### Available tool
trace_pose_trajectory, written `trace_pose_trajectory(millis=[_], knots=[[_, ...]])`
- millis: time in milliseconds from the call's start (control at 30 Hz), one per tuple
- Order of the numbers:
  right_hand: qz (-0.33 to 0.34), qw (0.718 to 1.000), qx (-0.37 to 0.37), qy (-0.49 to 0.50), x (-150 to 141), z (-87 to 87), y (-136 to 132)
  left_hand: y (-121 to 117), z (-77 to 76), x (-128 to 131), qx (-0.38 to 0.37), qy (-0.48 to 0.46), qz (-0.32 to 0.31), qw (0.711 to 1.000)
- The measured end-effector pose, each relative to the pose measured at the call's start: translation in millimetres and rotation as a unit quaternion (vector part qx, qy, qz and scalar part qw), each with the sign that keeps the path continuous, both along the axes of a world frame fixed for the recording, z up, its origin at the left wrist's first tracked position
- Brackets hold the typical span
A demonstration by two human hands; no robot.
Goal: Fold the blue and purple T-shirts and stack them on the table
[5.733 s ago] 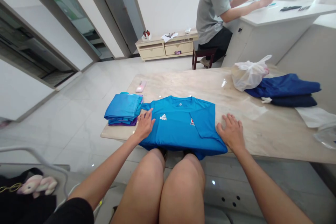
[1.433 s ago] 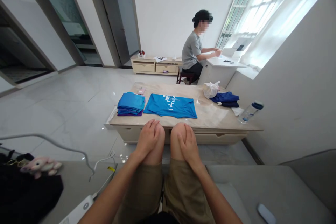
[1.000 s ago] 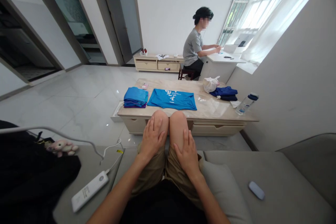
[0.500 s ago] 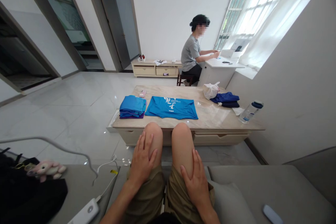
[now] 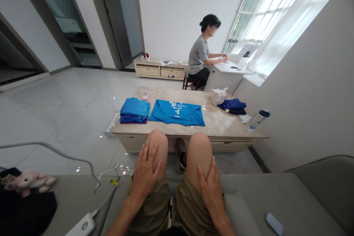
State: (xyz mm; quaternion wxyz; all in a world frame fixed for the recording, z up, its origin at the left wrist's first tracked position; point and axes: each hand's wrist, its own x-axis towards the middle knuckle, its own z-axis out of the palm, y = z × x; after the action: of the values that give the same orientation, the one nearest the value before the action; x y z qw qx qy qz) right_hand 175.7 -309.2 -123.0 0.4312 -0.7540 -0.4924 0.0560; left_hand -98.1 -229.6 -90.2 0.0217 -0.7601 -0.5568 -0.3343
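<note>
Khaki shorts (image 5: pixel 149 210) run off the bottom edge of the view, their lower part cut off. Both hands rest spread and empty: the left hand (image 5: pixel 145 171) lies over the left knee (image 5: pixel 159 147), and the right hand (image 5: pixel 210 191) wraps the outer right thigh. A blue T-shirt (image 5: pixel 177 113) lies flat on the table (image 5: pixel 221 125) beyond them, just beside a folded stack (image 5: pixel 135 110); its white print is too small to read.

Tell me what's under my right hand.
Your right hand rests on your bare right leg, at the hem of your khaki shorts; the skin beneath the palm is covered.
</note>
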Motion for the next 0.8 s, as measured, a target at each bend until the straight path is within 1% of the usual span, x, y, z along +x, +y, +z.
trace_pose_trajectory(millis=[100,167,200,267,333,400,467,533,567,633,667,700,733,767,800], knots=[[-0.016,0.998,0.016,-0.067,19,15.6,25,-3,-2.4,0,0.001,0.004,0.001,1.0],[0.008,0.99,0.013,-0.141,34,30.6,54,-4,-2.7,-1,-0.003,0.007,0.001,1.0],[0.037,0.983,-0.001,-0.179,40,38.5,73,-5,-2.0,-2,-0.007,0.008,0.001,1.0],[0.138,0.962,-0.06,-0.228,49,52.5,120,-4,0.7,-4,-0.021,0.012,0.002,1.0],[0.244,0.934,-0.14,-0.221,52,62.0,173,-3,4.4,-5,-0.037,0.021,0.002,0.999],[0.258,0.922,-0.198,-0.211,53,64.8,224,-4,8.3,-4,-0.05,0.037,0.003,0.998],[0.253,0.907,-0.233,-0.242,55,60.5,264,-8,13.9,0,-0.053,0.057,0.016,0.997],[0.25,0.892,-0.261,-0.273,61,51.2,290,-16,25.1,7,-0.036,0.07,0.042,0.996],[0.242,0.888,-0.274,-0.279,66,45.7,297,-19,33.7,12,-0.029,0.072,0.052,0.996],[0.212,0.892,-0.294,-0.27,78,35.6,307,-20,56.8,24,-0.017,0.074,0.046,0.996],[0.191,0.898,-0.3,-0.259,85,32.0,309,-15,70.2,31,-0.018,0.075,0.024,0.997],[0.17,0.905,-0.304,-0.243,92,29.7,312,-5,83.4,39,-0.014,0.076,-0.007,0.997],[0.151,0.911,-0.312,-0.223,99,28.9,314,11,95.2,49,-0.013,0.079,-0.046,0.996],[0.134,0.914,-0.327,-0.199,107,29.7,315,33,104.7,60,-0.023,0.08,-0.087,0.993],[0.118,0.915,-0.344,-0.173,115,31.8,317,60,110.8,73,-0.049,0.08,-0.12,0.988]])
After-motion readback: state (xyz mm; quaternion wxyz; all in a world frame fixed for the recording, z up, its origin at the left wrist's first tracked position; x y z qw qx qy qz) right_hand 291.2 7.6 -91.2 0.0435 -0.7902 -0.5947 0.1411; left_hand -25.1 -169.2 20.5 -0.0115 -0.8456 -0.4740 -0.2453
